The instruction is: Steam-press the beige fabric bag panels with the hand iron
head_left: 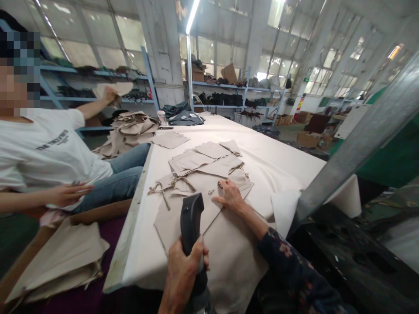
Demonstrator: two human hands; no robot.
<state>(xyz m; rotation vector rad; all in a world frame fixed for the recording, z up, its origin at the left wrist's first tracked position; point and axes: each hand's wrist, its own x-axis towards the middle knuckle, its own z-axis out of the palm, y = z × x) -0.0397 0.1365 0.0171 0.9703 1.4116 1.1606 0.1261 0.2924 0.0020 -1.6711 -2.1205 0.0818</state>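
Observation:
My left hand (185, 268) is wrapped round a black handheld tool (191, 218), its broad, angled head tipped up over the table. I cannot make out its exact kind. My right hand (230, 195) rests on beige fabric pieces (216, 168), thumb spread away from the partly curled fingers. Just left of that thumb lies a small metal fitting (211, 192). Beyond the tool, brass-coloured metal clips (178, 181) sit on the flat pieces. A large beige panel (235, 248) stretches toward my body, partly hidden by my hands.
Pale cloth covers the table (271, 152). A seated co-worker (59, 152) at left holds up a beige piece (119, 89). Stacked fabric (131, 131) stands beyond them, dark cloth (185, 117) at the far end. A metal post (356, 135) slants close on the right.

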